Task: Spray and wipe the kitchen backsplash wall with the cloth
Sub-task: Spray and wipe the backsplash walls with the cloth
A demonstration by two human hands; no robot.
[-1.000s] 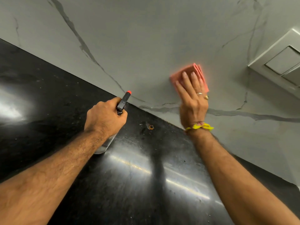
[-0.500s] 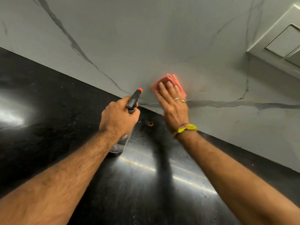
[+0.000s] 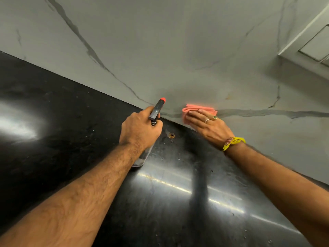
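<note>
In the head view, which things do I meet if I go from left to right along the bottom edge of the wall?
Left hand gripping the spray bottle → pink cloth under the flat right hand → yellow wrist thread → white panel, higher on the backsplash wall.

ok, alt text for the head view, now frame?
A right hand presses a pink cloth flat against the grey marble backsplash just above a black countertop, while the left hand grips a spray bottle.
</note>
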